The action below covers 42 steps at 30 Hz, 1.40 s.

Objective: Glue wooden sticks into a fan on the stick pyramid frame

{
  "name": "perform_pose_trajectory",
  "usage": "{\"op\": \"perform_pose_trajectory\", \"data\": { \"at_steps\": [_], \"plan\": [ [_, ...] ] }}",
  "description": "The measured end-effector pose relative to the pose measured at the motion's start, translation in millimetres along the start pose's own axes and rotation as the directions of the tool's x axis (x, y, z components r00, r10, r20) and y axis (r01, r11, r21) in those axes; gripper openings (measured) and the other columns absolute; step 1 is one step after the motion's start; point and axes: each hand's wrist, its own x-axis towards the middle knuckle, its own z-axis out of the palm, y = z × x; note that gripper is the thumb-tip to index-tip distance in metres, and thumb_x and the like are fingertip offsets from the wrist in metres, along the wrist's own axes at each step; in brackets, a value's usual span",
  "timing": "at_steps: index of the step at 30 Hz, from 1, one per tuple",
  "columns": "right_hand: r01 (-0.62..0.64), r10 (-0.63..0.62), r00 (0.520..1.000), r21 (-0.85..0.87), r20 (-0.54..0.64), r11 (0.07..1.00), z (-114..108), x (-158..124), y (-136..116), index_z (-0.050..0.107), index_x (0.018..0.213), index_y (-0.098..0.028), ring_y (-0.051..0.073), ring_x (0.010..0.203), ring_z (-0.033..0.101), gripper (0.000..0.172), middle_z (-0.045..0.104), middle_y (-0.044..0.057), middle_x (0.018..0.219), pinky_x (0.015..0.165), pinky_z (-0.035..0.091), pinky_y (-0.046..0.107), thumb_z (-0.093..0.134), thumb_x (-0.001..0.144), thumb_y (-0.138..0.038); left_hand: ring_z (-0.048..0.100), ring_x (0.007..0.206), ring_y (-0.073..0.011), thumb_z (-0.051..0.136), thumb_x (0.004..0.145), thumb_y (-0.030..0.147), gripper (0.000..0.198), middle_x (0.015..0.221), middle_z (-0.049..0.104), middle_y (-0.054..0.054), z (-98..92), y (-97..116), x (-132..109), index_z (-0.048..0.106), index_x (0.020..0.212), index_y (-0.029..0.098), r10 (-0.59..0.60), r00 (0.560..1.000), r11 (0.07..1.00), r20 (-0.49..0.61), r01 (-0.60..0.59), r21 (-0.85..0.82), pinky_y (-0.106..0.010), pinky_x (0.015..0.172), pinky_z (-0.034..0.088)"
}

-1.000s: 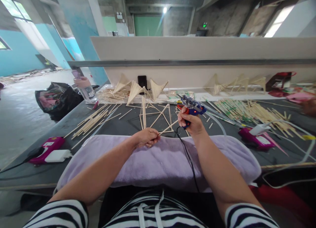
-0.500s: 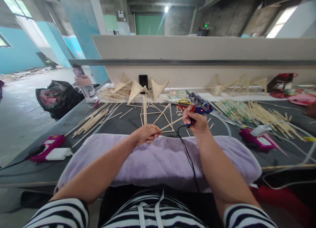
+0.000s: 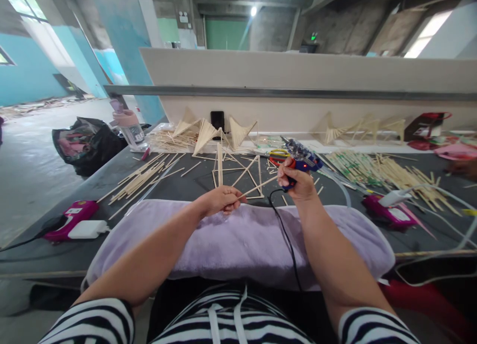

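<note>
My left hand [image 3: 219,201] rests on a lilac towel [image 3: 238,237] and pinches the near end of a thin bamboo stick [image 3: 257,186]; the stick slants up to the right toward my other hand. My right hand [image 3: 296,181] grips a blue and orange glue gun [image 3: 300,157] with its nozzle pointing up and left, and its black cord [image 3: 283,234] trails back over the towel. Just beyond both hands a frame of glued sticks [image 3: 238,171] lies on the dark table [image 3: 186,182].
Loose stick piles lie at the left [image 3: 139,180] and right [image 3: 387,170]. Fan-shaped stick pieces [image 3: 208,132] lean against the back wall. Pink glue guns sit at the left [image 3: 72,217] and right [image 3: 387,211]. A bottle [image 3: 128,130] and black bag [image 3: 85,147] stand far left.
My right hand with the glue gun has shifted slightly right and up. The stick in my left hand now reaches closer to the gun. The view tilted down a little.
</note>
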Motion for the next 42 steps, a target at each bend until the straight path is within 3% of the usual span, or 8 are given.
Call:
{"op": "perform_pose_trajectory", "data": {
  "at_steps": [9, 19, 26, 29, 33, 36, 38, 42],
  "plan": [
    [-0.027, 0.027, 0.999, -0.009, 0.031, 1.000, 7.6, -2.3, 1.0, 0.051, 0.076, -0.022, 0.007, 0.035, 0.041, 0.023, 0.058, -0.004, 0.057, 0.038, 0.037, 0.022, 0.069, 0.061, -0.025, 0.035, 0.038, -0.0057, 0.041, 0.062, 0.014, 0.024, 0.050, 0.042, 0.005, 12.3, -5.1, 3.8, 0.060, 0.076, 0.013, 0.059, 0.978, 0.907, -0.199, 0.030, 0.421, -0.018, 0.038, 0.027],
    [-0.036, 0.031, 0.996, 0.058, 0.079, 0.998, 2.7, -1.1, 2.2, 0.051, 0.078, -0.021, 0.005, 0.035, 0.042, 0.020, 0.059, -0.004, 0.058, 0.037, 0.037, 0.019, 0.065, 0.064, -0.021, 0.036, 0.044, -0.0070, 0.038, 0.065, 0.015, 0.025, 0.053, 0.043, 0.004, 17.0, 0.0, -0.2, 0.061, 0.073, 0.013, 0.197, 0.972, 0.742, -0.127, -0.063, 0.668, -0.020, 0.043, 0.027],
    [-0.014, 0.008, 0.998, 0.097, 0.056, 0.995, -1.5, -0.1, -2.0, 0.051, 0.077, -0.021, 0.003, 0.033, 0.036, 0.020, 0.055, -0.006, 0.056, 0.036, 0.035, 0.017, 0.064, 0.062, -0.021, 0.033, 0.044, -0.0057, 0.038, 0.068, 0.013, 0.028, 0.051, 0.043, 0.004, 21.8, 8.3, -7.2, 0.065, 0.075, 0.012, 0.193, 0.978, 0.770, -0.074, -0.105, 0.629, -0.019, 0.044, 0.026],
    [-0.005, 0.001, 0.999, 0.097, 0.047, 0.995, -8.6, 2.3, -3.3, 0.051, 0.078, -0.021, 0.003, 0.033, 0.033, 0.020, 0.053, -0.006, 0.056, 0.035, 0.034, 0.018, 0.064, 0.063, -0.021, 0.038, 0.046, -0.0051, 0.040, 0.070, 0.013, 0.027, 0.058, 0.047, 0.004, 18.0, 8.0, -7.7, 0.064, 0.081, 0.012, 0.145, 0.989, 0.861, 0.016, -0.134, 0.491, -0.018, 0.045, 0.031],
    [0.012, -0.016, 0.999, 0.110, 0.036, 0.994, -16.7, 5.0, -4.7, 0.051, 0.079, -0.022, 0.003, 0.033, 0.031, 0.019, 0.053, -0.006, 0.057, 0.035, 0.033, 0.017, 0.064, 0.065, -0.022, 0.052, 0.050, -0.0064, 0.048, 0.077, 0.019, 0.023, 0.070, 0.058, 0.001, 8.5, 4.3, -7.0, 0.058, 0.096, 0.012, -0.003, 0.983, 0.968, 0.181, -0.042, 0.246, -0.020, 0.052, 0.041],
    [0.018, -0.022, 0.999, 0.127, 0.025, 0.992, -17.6, 5.9, -4.2, 0.051, 0.078, -0.022, 0.002, 0.033, 0.030, 0.018, 0.053, -0.006, 0.057, 0.035, 0.033, 0.016, 0.063, 0.065, -0.020, 0.059, 0.052, -0.0096, 0.058, 0.077, 0.028, 0.023, 0.069, 0.063, -0.001, 4.5, 3.4, -9.4, 0.058, 0.095, 0.014, -0.107, 0.938, 0.974, 0.328, 0.033, 0.222, -0.020, 0.051, 0.042],
    [0.018, -0.021, 1.000, 0.135, 0.023, 0.991, -16.4, 6.1, -3.1, 0.051, 0.078, -0.022, 0.002, 0.033, 0.030, 0.017, 0.053, -0.006, 0.056, 0.035, 0.033, 0.016, 0.063, 0.065, -0.020, 0.057, 0.045, -0.0099, 0.064, 0.075, 0.033, 0.022, 0.061, 0.063, 0.000, 6.2, 4.9, -12.6, 0.062, 0.087, 0.014, -0.200, 0.869, 0.958, 0.453, 0.078, 0.275, -0.020, 0.045, 0.040],
    [-0.004, -0.002, 0.999, 0.144, 0.041, 0.990, -13.6, 6.4, 0.8, 0.049, 0.076, -0.021, 0.002, 0.033, 0.032, 0.018, 0.053, -0.006, 0.056, 0.035, 0.034, 0.015, 0.063, 0.065, -0.020, 0.057, 0.050, -0.0126, 0.070, 0.069, 0.039, 0.026, 0.065, 0.067, -0.003, 17.4, 10.5, -17.0, 0.071, 0.082, 0.016, -0.372, 0.573, 0.905, 0.730, 0.050, 0.422, -0.022, 0.045, 0.043]
  ]
}}
